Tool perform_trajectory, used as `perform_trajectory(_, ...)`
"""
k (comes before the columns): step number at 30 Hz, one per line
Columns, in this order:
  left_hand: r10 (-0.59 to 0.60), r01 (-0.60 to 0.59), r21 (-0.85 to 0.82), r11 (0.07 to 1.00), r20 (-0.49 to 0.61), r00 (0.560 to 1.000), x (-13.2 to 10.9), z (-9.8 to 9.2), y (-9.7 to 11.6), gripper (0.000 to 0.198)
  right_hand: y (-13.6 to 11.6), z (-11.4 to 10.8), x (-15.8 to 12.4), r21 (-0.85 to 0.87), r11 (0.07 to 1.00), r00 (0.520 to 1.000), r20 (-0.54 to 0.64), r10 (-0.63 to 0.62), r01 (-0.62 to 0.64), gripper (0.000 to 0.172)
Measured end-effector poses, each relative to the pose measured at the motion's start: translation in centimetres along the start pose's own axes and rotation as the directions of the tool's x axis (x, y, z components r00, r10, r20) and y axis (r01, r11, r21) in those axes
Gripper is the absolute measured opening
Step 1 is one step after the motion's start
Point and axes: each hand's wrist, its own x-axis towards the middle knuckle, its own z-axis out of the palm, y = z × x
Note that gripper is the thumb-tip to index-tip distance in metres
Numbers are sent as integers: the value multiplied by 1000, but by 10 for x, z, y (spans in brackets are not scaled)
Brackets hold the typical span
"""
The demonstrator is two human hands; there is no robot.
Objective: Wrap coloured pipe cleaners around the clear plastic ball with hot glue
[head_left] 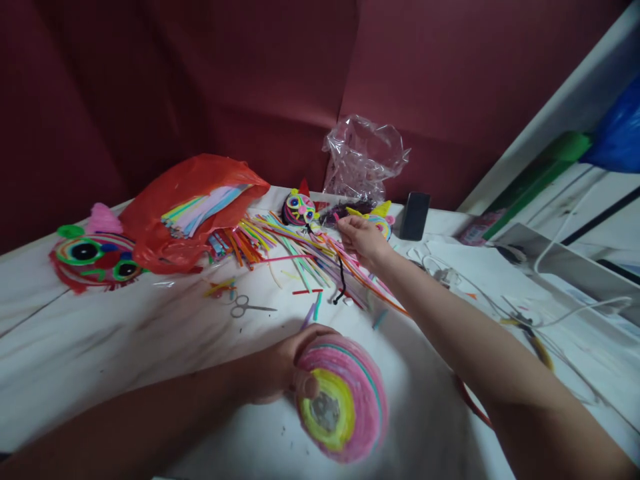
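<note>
My left hand (303, 370) grips the rim of a round piece (367, 400), with the thumb lying across its front. Pink rings cover it, with a thin teal ring, a yellow ring and a greyish centre. My right hand (361, 239) stretches over a heap of coloured pipe cleaners (300, 257), its fingers pinched together. A small pink tip, seemingly of a pipe cleaner (337, 217), sticks out at the fingertips; the rest of it is hidden. Just behind that hand sits a round decorated piece with yellow points (383, 220), partly covered.
Small scissors (243, 307) lie amid cut bits left of centre. A red plastic bag (185, 187) holds more pipe cleaners, beside a colourful animal-face mask (95, 257). A smaller face (300, 208), clear plastic bag (367, 157) and phone (415, 215) stand behind. Cables and pliers (540, 347) lie right.
</note>
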Motion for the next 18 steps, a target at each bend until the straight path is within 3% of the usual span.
perform_trajectory(5, -38, 38, 3, 999, -25, 999, 0, -2, -1, 83, 16, 4, -2, -159, 986, 998, 19, 63, -59, 31)
perform_trajectory(11, -54, 54, 29, 998, -9, 998, 1, -2, 1, 87, 37, -1, 9, -350, 933, 993, -106, 54, -88, 24)
perform_trajectory(18, -66, 69, 50, 996, -56, 996, -1, 7, 10, 89, 54, 29, 2, -311, 940, 985, 53, 165, -141, 27)
